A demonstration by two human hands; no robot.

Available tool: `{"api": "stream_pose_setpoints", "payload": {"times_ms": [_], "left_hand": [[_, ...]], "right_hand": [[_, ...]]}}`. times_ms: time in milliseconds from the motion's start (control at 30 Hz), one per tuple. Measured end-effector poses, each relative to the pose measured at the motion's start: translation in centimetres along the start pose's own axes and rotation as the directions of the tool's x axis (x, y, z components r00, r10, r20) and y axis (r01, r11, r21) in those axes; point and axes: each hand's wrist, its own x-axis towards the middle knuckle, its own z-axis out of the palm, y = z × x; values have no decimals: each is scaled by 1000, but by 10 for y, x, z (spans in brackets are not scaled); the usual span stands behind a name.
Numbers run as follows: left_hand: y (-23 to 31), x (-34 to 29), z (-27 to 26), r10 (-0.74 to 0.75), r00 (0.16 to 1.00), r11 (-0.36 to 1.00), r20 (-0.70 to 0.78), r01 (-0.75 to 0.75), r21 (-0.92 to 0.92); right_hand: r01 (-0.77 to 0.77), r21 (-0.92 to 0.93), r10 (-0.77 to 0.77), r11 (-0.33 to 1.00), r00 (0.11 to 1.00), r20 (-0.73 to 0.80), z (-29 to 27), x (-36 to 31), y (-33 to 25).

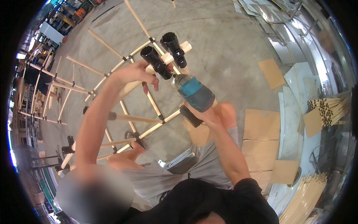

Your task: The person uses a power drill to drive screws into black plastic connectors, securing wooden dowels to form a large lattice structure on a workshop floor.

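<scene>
My right hand [207, 116] grips a cordless drill [195, 92] with a teal body and a black battery pack [191, 116]. Its front end meets the lower part of a black pipe fitting [173, 46] with an open socket. My left hand [135, 73] is closed around a thick beige pipe [129, 89], beside a second black fitting [153, 58]. Both fittings sit across this pipe, whose bare end [186, 46] sticks out past them. Some of my left fingers are hidden by the pipe and fitting.
A beige pipe frame [143, 131] with black joints spreads left. Flat cardboard [262, 128] and pale sheets [294, 89] lie right, near bundled pipes [304, 194]. A shiny box-like thing [182, 161] lies between my legs. Someone in dark clothing [44, 80] is far left, by another frame.
</scene>
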Motion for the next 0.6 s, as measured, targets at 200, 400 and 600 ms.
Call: {"api": "stream_pose_setpoints", "payload": {"times_ms": [200,400,600], "left_hand": [[8,-7,0,-49,998,989,-38,54,137],[4,-2,3,11,995,991,-100,2,131],[4,-2,6,-1,989,985,-150,27,172]], "right_hand": [[-62,48,60,997,998,29,-13,-1,-19],[-91,217,121,972,983,-134,-5,-47,25],[-3,-43,-6,999,979,-202,-2,-51,13]]}}
